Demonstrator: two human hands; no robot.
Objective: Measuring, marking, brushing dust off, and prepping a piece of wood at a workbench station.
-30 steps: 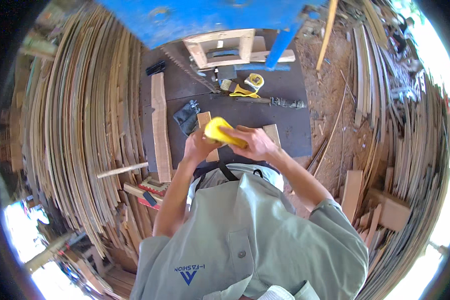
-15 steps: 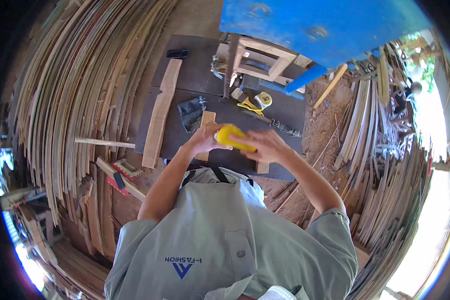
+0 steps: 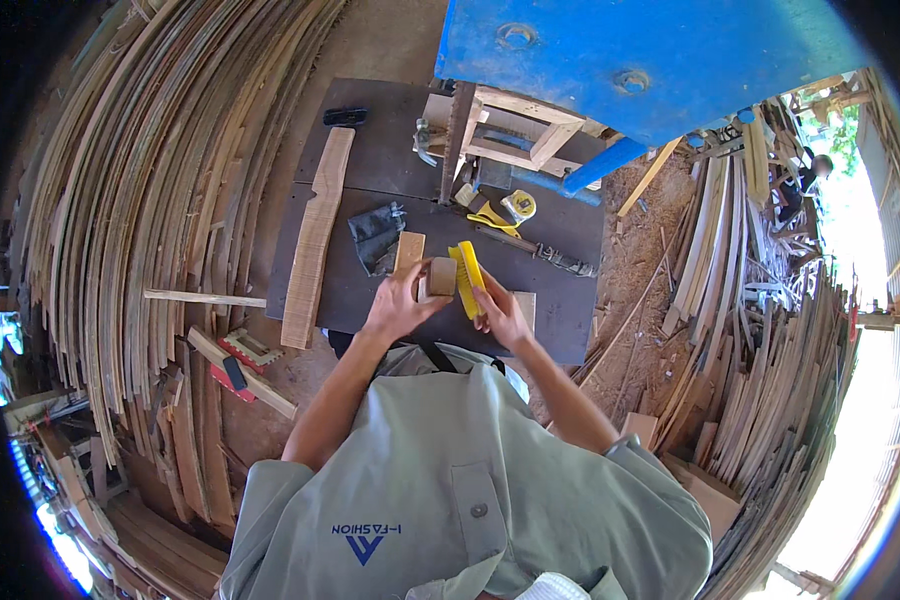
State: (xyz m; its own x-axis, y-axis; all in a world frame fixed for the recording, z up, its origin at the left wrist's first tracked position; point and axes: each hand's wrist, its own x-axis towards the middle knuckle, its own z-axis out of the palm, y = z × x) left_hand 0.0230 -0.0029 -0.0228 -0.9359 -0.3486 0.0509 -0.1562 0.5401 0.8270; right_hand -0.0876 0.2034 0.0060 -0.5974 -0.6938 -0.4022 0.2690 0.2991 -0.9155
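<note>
Two risks, guessing: left hand [image 3: 398,305] slackens, brown block [image 3: 442,277] could twist; right hand [image 3: 504,318] overshoots, yellow brush [image 3: 467,280] could rake the left. Pose: forearms [image 3: 336,402] angled inward, left clamped on block, right gripping brush just beside it (bristles toward block, looks like), above dark surface [image 3: 560,325]. Tape measure [image 3: 519,206] beyond.

Two hands [image 3: 398,306], one held brush [image 3: 470,280], one held block [image 3: 442,276]
</note>
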